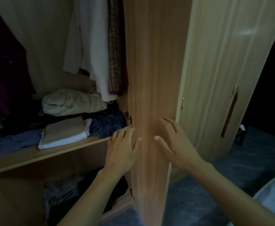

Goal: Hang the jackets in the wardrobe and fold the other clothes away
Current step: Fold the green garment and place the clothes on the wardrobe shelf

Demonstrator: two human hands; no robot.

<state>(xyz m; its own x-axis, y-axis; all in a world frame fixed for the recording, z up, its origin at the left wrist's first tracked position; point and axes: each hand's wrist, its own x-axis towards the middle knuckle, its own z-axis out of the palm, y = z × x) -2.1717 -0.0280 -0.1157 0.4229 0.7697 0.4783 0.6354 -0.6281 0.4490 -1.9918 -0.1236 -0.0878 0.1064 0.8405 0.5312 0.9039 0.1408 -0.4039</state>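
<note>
The wardrobe stands open on its left side, with its wooden door (153,79) swung out toward me, inner face showing. My left hand (123,149) lies flat near the door's hinge edge, fingers spread, holding nothing. My right hand (174,142) rests flat on the door's outer edge, also with nothing in it. Inside hang a white jacket (88,46), a patterned brown garment (115,51) and a dark purple garment (4,62). On the shelf (55,154) lie a folded beige and white stack (63,134), a blue cloth (14,142) and a pale crumpled bundle (71,101).
A second, cream wardrobe door (223,70) with a long handle (229,113) stands shut to the right. Below the shelf, dark clothes (63,193) fill a lower compartment. Blue-grey carpet (223,176) covers the floor, and a pale bed corner (273,198) shows at lower right.
</note>
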